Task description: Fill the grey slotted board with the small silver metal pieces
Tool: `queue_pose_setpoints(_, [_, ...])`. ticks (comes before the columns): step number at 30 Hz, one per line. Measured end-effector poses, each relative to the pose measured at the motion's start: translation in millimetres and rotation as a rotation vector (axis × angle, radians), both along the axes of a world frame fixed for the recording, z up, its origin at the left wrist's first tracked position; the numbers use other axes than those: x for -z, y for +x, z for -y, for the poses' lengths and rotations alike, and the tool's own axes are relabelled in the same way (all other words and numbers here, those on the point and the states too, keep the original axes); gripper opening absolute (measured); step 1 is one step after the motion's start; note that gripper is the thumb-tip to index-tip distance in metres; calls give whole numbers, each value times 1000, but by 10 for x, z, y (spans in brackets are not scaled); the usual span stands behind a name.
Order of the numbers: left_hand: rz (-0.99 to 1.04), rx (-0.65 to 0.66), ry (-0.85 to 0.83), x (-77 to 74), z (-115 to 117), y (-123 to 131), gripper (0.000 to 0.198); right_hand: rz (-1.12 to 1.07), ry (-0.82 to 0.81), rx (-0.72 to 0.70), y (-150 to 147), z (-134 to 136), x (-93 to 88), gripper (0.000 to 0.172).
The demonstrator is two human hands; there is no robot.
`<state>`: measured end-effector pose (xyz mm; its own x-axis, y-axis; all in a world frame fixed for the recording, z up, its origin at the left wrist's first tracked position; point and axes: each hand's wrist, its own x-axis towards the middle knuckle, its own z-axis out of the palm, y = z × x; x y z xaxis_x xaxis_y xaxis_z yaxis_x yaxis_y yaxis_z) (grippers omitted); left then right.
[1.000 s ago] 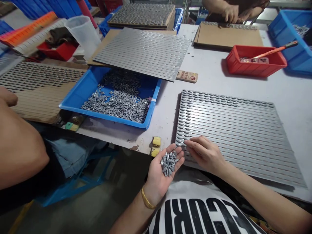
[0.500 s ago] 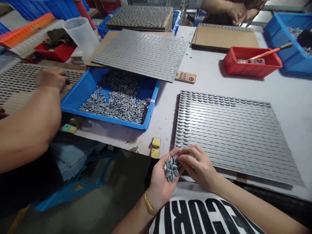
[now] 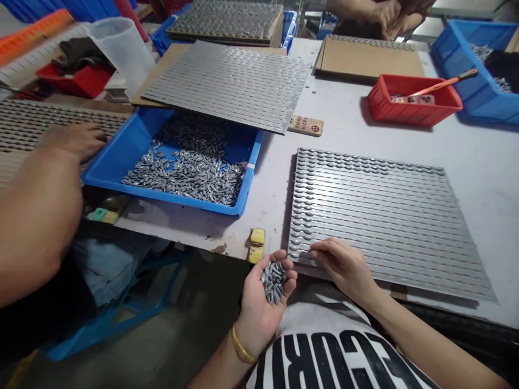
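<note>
My left hand is cupped palm up below the table edge, its fingers curled round a heap of small grey metal pieces, pointed at both ends. Over the near left corner of a grooved grey board, my right hand pinches with thumb and forefinger at a groove. Whatever is between those fingertips is too small and covered to make out. Similar pieces sit in the grooves along the board's left side and far edge; toward the middle the grooves are bare.
A blue bin of loose metal pieces stands left, with another grooved board lying across its back. A co-worker's arm reaches over a board at far left. A red box holds an orange-handled tool. Yellow blocks sit at the edge.
My right hand has left the pieces in my left palm and moved onto the board's near left corner. My left hand has shifted slightly left. The co-worker's arm has also moved left.
</note>
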<state>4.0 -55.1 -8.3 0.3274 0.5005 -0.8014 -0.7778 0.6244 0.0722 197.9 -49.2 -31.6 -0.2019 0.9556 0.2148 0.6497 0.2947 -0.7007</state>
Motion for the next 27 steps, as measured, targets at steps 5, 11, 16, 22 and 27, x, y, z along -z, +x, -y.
queue_pose_setpoints(5, [2, 23, 3, -9, -6, 8, 23, 139, 79, -9, -56, -117, 142, 10])
queue_pose_setpoints(11, [39, -8, 23, 51, 11, 32, 27, 322, 146, -86, -13, -168, 118, 16])
queue_pose_setpoints(16, [74, -27, 40, 54, -1, 20, 34, 371, 189, -180, 59, -149, 138, 18])
queue_pose_setpoints(22, [134, -28, 60, 39, 2, 40, 39, 214, 165, -140, 3, -111, 2, 21])
queue_pose_setpoints(27, [128, -50, 83, 23, 12, 96, 34, 217, 90, -262, -172, -43, -225, 32])
